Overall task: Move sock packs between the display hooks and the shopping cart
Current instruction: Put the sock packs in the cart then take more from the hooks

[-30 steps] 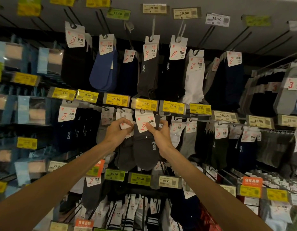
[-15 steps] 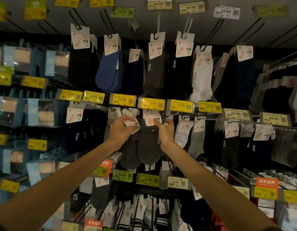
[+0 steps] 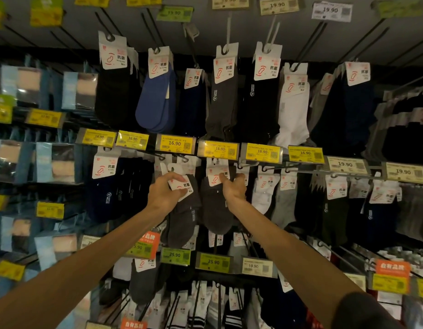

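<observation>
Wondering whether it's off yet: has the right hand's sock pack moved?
No: the sock pack in the right hand hangs beneath the same yellow 16.90 tag as before.

Both bare arms reach up and forward, the left hand [image 3: 166,193] with fingers curled round one sock pack [image 3: 182,217], the right hand [image 3: 234,189] pinching a second pack [image 3: 215,210] beside it

Dim warm light from above, pale grey back panel [image 3: 248,24] brightest at top, dark grey sock packs [image 3: 215,210] sinking into shadow, faint glare on glossy yellow price tags [image 3: 218,149], pale blue boxed packs [image 3: 13,160] smeared at left edge, lines bowed toward edges, centre fairly sharp
</observation>
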